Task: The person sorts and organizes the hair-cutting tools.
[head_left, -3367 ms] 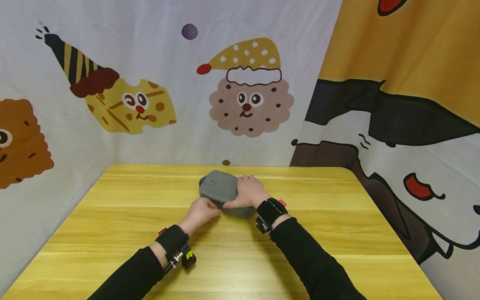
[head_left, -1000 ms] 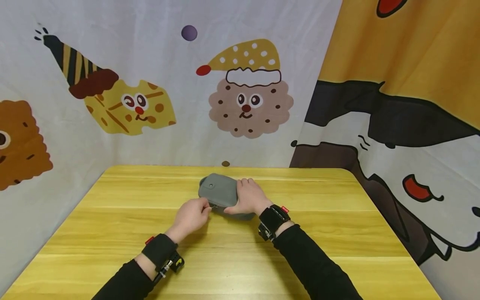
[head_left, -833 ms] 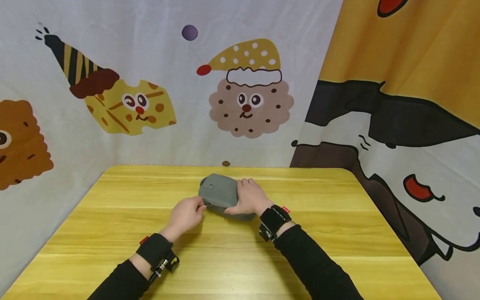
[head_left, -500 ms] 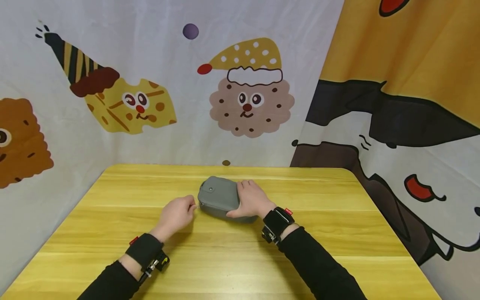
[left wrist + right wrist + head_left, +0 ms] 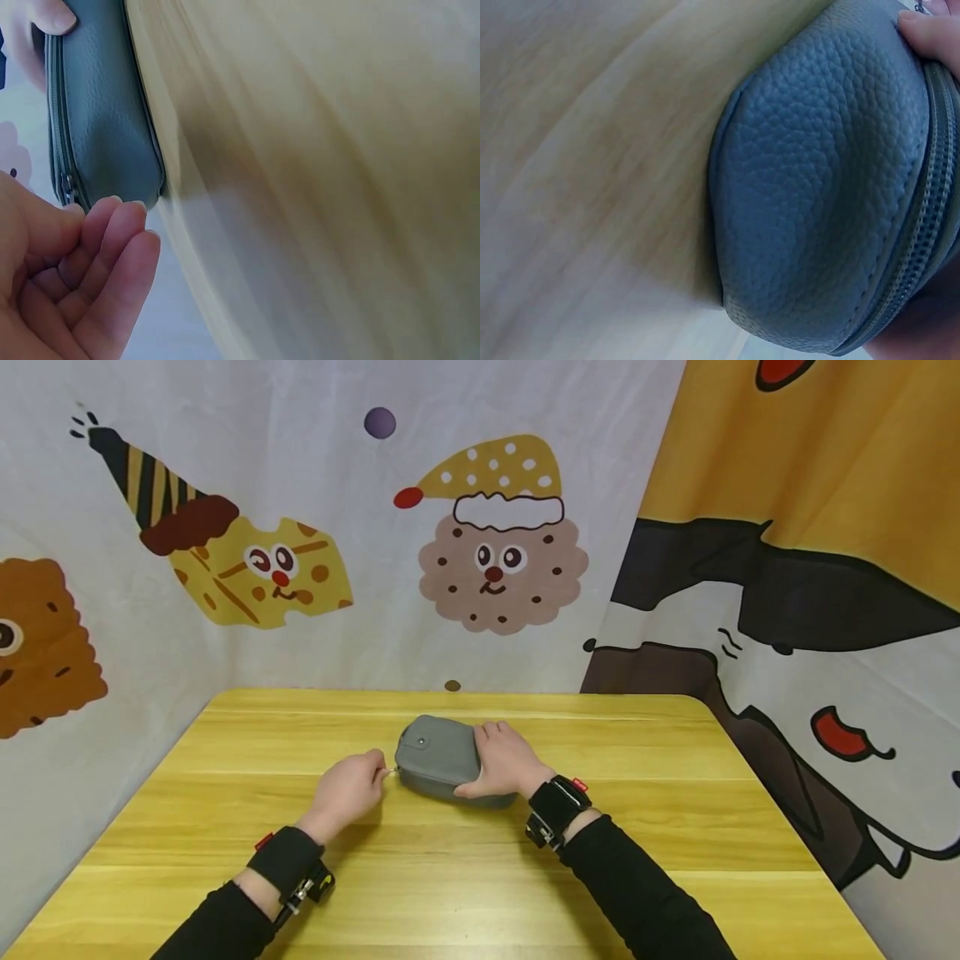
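Observation:
A grey zipped pouch (image 5: 438, 753) of pebbled leather lies on the wooden table, a snap tab on its top. My left hand (image 5: 347, 795) is at its left corner, thumb and forefinger pinching the zipper pull (image 5: 392, 769). In the left wrist view the zipper slider (image 5: 69, 184) sits near the pouch's end, with the pull mostly hidden by the fingertips. My right hand (image 5: 510, 762) grips the pouch's right part, thumb on the front side and fingers over the top. Meshed zipper teeth (image 5: 922, 225) show along the side in the right wrist view.
The wooden table (image 5: 465, 877) extends around the pouch, with its far edge just behind. A cartoon-printed curtain (image 5: 300, 652) hangs behind and beside the table. Both wrists wear black straps with small cameras.
My left hand has moved left along the pouch's front with the zipper pull, to the left corner. The pouch and my right hand have shifted slightly nearer.

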Tool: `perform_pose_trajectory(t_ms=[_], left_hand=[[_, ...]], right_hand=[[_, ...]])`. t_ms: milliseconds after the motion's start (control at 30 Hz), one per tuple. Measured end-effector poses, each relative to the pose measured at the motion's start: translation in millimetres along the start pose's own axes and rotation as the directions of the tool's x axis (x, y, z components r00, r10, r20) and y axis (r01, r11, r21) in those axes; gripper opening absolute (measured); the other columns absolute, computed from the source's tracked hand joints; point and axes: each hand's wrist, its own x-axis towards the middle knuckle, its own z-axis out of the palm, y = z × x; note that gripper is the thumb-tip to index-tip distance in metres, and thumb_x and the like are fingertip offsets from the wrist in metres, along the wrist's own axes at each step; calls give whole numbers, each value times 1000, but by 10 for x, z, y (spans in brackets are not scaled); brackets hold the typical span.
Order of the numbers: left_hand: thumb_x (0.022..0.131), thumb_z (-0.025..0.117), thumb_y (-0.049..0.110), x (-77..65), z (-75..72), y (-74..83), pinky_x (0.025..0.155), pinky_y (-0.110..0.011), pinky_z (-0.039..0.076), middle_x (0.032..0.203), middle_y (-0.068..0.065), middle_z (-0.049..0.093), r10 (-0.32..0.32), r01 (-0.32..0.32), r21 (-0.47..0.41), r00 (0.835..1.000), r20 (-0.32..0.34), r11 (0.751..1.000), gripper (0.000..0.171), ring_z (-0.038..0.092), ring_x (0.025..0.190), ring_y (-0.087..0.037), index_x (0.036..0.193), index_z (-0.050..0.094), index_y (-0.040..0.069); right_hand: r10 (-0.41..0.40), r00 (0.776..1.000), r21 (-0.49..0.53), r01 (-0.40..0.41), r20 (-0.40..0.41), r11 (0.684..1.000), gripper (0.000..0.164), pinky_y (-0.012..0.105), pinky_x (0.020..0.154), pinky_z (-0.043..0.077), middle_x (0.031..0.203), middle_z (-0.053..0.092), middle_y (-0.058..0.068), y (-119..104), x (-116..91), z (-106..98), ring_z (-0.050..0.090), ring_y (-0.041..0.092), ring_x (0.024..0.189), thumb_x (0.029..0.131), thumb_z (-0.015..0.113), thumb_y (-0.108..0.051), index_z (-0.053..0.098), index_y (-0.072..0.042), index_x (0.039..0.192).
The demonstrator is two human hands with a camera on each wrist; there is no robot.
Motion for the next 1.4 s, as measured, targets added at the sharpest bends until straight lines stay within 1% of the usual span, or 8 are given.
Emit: perform_pose_trajectory(t_ms=[167, 367, 667, 900, 1100, 1233, 1400], left_hand=[[92, 66, 7, 34, -10, -45, 52, -35, 47, 69, -1, 59, 2, -1, 39, 1000, -22, 999, 11, 54, 58, -14, 83, 61, 9], [91, 65, 6, 90, -34, -84, 50, -35, 46, 69, -2, 58, 14, -12, 58, 999, -35, 998, 10, 53, 57, -16, 83, 60, 9], [93, 65, 8, 246, -68, -89, 51, -36, 46, 68, -2, 57, -7, 8, 72, 1000, -10, 997, 12, 53, 57, -17, 83, 59, 8], [92, 64, 6, 365, -54, -97, 50, -36, 44, 68, -1, 55, -13, 13, 108, 1000, 3, 994, 13, 51, 56, -17, 83, 57, 10], [92, 64, 5, 508, -4, -99, 51, -37, 45, 70, -3, 57, -44, 40, 115, 999, 32, 993, 9, 54, 58, -20, 86, 57, 8], [93, 63, 8, 610, 37, -86, 52, -39, 47, 71, -4, 59, -54, 52, 119, 999, 7, 991, 9, 58, 61, -22, 86, 58, 8], [94, 64, 9, 683, 68, -58, 52, -39, 48, 72, -4, 60, -60, 60, 122, 998, -2, 991, 10, 58, 62, -22, 86, 58, 8]], right_hand=[[-4, 1000, -6, 4, 2, 1000, 108, 40, 105, 40, 134, 52, 19, 8, 4, -1, 50, 32, 121, 72, 69, -74, 43, 3, 144], [-7, 1000, -3, 7, 5, 1000, 108, 41, 106, 40, 136, 51, 20, 7, -3, -7, 49, 33, 122, 73, 69, -74, 43, 3, 145], [-17, 1000, 9, 17, -4, 1000, 107, 40, 105, 40, 136, 51, 20, 20, -18, -7, 49, 33, 123, 73, 70, -72, 43, 3, 145], [-27, 999, 25, 28, -19, 999, 106, 41, 105, 40, 135, 52, 19, 23, -17, 4, 49, 32, 121, 73, 71, -71, 44, 3, 143], [-29, 999, 17, 29, -16, 999, 107, 40, 105, 40, 135, 52, 19, 19, -21, 20, 49, 31, 121, 71, 72, -71, 44, 3, 143], [-42, 999, 18, 43, -23, 999, 108, 39, 104, 41, 135, 53, 18, 23, -40, 15, 49, 30, 121, 70, 73, -70, 44, 4, 143], [-99, 994, 25, 100, -44, 995, 107, 40, 102, 43, 133, 53, 18, 78, -75, 3, 50, 31, 118, 69, 74, -68, 45, 4, 142]])
